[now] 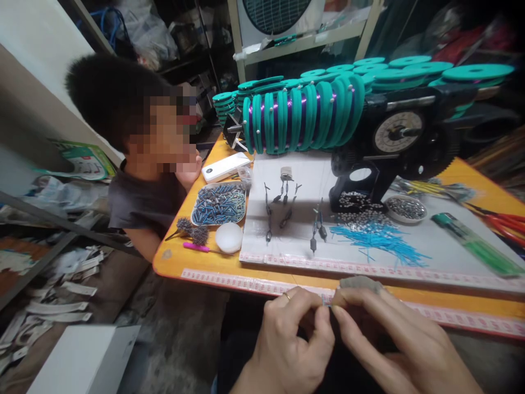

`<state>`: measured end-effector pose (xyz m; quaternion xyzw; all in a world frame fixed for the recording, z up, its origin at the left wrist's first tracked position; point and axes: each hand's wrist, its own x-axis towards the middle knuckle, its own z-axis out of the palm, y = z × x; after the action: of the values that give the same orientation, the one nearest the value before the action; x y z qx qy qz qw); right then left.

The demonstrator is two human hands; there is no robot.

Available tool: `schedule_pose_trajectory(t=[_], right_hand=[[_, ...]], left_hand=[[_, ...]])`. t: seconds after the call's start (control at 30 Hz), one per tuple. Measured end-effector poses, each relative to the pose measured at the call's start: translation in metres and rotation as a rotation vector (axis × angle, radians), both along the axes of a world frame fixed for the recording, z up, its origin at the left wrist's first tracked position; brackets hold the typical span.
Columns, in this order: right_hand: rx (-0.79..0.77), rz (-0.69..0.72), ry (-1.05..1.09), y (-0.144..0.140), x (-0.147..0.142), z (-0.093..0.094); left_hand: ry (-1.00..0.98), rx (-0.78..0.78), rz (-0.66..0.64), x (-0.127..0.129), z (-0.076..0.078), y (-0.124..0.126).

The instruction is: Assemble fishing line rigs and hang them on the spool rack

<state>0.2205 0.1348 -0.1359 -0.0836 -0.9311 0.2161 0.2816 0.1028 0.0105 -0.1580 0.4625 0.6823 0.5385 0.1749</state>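
At the table's front edge, my left hand [293,334] and my right hand [394,328] meet fingertip to fingertip. Both are closed in a pinch on a small light-blue piece [327,301], mostly hidden by the fingers. Just beyond them, a pile of thin blue tubes [383,241] lies on the white board [283,249], beside scattered small silvery beads [355,210]. Several dark weighted fishing rigs [314,230] hang or lie over the board. Above stands a winding machine [394,131] carrying a row of teal spools [303,117] with purple line.
A tray of blue-and-grey springs [219,203], a white round lid [228,238] and a pink-handled tool [196,247] sit at left. On the right are a metal-parts dish [406,209], a green packet [479,246] and red-handled pliers [504,224]. A person [139,131] leans at the table's left side.
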Motion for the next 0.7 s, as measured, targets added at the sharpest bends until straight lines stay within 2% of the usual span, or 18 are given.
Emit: schedule_pose_trajectory(t=[0.17,0.4,0.7], right_hand=[[0.024,0.062,0.048,0.0,-0.007,-0.004],[0.178,0.082,0.083,0.002,-0.013,-0.015],[0.189,0.169,0.099,0.0,-0.026,0.001]], left_hand=[[-0.084,-0.012,0.045,0.0,-0.009,-0.003],[-0.126,0.008,0.11,-0.004,-0.012,-0.009],[-0.081,0.104,0.199,0.0,-0.024,-0.009]])
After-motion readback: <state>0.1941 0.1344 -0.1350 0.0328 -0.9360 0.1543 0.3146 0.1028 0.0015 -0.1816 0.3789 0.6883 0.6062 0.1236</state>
